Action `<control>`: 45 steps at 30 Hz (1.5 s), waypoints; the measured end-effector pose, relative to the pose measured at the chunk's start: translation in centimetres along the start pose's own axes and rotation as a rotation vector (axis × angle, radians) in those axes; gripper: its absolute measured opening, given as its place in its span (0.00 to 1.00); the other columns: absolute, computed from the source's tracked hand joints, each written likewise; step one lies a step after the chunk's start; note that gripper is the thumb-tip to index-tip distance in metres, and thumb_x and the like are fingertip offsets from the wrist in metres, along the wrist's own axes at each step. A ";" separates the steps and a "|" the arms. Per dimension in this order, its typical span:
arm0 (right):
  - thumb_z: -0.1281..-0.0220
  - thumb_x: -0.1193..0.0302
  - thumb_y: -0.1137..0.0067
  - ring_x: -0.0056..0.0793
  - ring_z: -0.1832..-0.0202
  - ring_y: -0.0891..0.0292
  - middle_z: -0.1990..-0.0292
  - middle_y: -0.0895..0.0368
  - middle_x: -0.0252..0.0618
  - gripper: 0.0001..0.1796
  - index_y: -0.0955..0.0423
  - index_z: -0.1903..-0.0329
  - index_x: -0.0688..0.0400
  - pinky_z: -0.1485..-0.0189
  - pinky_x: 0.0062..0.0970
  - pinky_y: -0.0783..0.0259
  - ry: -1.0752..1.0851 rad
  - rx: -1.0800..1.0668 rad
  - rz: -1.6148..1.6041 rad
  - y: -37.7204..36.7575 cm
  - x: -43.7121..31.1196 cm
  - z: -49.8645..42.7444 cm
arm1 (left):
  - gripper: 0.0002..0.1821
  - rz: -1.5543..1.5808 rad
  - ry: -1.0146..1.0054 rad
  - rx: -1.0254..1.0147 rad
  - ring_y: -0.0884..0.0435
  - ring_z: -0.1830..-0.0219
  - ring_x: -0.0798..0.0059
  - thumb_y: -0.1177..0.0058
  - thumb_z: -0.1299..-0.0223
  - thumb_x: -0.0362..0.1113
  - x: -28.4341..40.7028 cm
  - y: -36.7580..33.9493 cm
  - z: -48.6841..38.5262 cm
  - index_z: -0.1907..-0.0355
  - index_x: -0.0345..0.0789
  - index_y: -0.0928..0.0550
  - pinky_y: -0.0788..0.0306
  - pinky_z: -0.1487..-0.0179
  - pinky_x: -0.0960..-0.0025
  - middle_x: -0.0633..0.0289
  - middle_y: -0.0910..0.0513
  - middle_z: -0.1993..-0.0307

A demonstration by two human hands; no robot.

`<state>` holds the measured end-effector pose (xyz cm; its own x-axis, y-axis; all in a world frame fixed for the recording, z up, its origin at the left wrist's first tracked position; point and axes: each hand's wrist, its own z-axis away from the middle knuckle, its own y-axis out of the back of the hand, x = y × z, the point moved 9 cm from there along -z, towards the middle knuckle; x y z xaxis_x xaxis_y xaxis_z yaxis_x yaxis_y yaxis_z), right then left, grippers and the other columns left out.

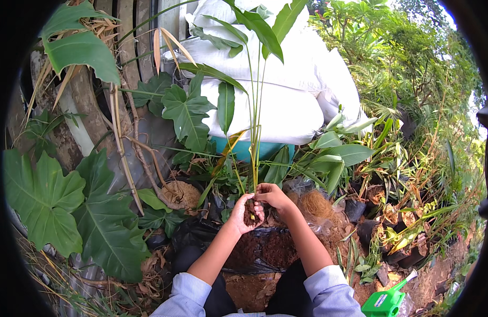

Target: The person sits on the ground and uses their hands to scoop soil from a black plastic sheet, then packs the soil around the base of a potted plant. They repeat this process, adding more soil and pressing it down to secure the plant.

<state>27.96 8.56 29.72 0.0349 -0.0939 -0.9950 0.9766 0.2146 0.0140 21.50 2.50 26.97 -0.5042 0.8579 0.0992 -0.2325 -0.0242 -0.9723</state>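
A tall leafy plant (255, 115) stands upright between my hands, its thin stems rising in front of white sacks. My left hand (243, 214) cups the dark root ball (250, 213) at its base, fingers curled around the soil. With its fingers, my right hand (271, 197) pinches the lower stems just above that soil. Below both hands lies a black plastic sheet or bag (248, 270) holding dark brown soil (276, 247).
Stacked white sacks (264, 107) rest on a teal container (242, 149) ahead. Coconut-like fibre (316, 204) lies right of my hands. A green watering can (384, 302) stands at lower right. Large lobed leaves (105, 222) crowd the left; potted plants (371, 230) line the right.
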 end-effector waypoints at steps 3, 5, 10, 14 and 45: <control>0.48 0.80 0.42 0.15 0.69 0.30 0.72 0.25 0.28 0.04 0.27 0.68 0.61 0.63 0.17 0.34 0.011 0.007 -0.010 -0.1 -0.2 0.0 | 0.15 0.010 0.025 -0.015 0.30 0.77 0.76 0.51 0.42 0.45 -0.1 0.0 -0.1 0.76 0.36 0.30 0.30 0.70 0.76 0.66 0.29 0.80; 0.47 0.80 0.42 0.15 0.70 0.30 0.72 0.25 0.27 0.04 0.27 0.68 0.61 0.64 0.17 0.34 -0.009 0.037 0.019 0.1 -0.2 0.1 | 0.12 -0.048 -0.052 0.024 0.28 0.77 0.75 0.53 0.43 0.41 0.5 0.3 -0.1 0.75 0.35 0.29 0.28 0.69 0.74 0.64 0.27 0.79; 0.47 0.79 0.41 0.15 0.73 0.31 0.75 0.26 0.27 0.05 0.28 0.69 0.60 0.68 0.17 0.35 -0.023 0.017 -0.004 -0.2 -0.8 0.6 | 0.08 -0.156 -0.156 0.123 0.22 0.73 0.67 0.56 0.46 0.33 1.1 0.7 0.0 0.69 0.30 0.26 0.22 0.64 0.68 0.59 0.22 0.73; 0.47 0.79 0.39 0.15 0.75 0.31 0.76 0.27 0.27 0.05 0.28 0.69 0.60 0.71 0.18 0.36 -0.040 0.022 0.001 -0.2 -0.9 0.8 | 0.10 -0.135 -0.158 0.131 0.20 0.69 0.65 0.57 0.46 0.33 1.1 1.1 0.0 0.67 0.29 0.25 0.21 0.60 0.65 0.56 0.20 0.71; 0.57 0.75 0.34 0.18 0.71 0.31 0.76 0.25 0.32 0.12 0.26 0.69 0.66 0.65 0.23 0.32 0.160 0.100 0.334 -0.1 -1.2 0.2 | 0.24 -0.055 -0.048 0.135 0.31 0.79 0.81 0.50 0.40 0.58 0.1 2.1 -0.2 0.73 0.36 0.28 0.32 0.78 0.82 0.67 0.31 0.78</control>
<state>27.86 8.50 30.92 0.3286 0.1197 -0.9368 0.9333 0.1110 0.3416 21.10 2.67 24.93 -0.5260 0.8345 0.1642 -0.3688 -0.0499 -0.9282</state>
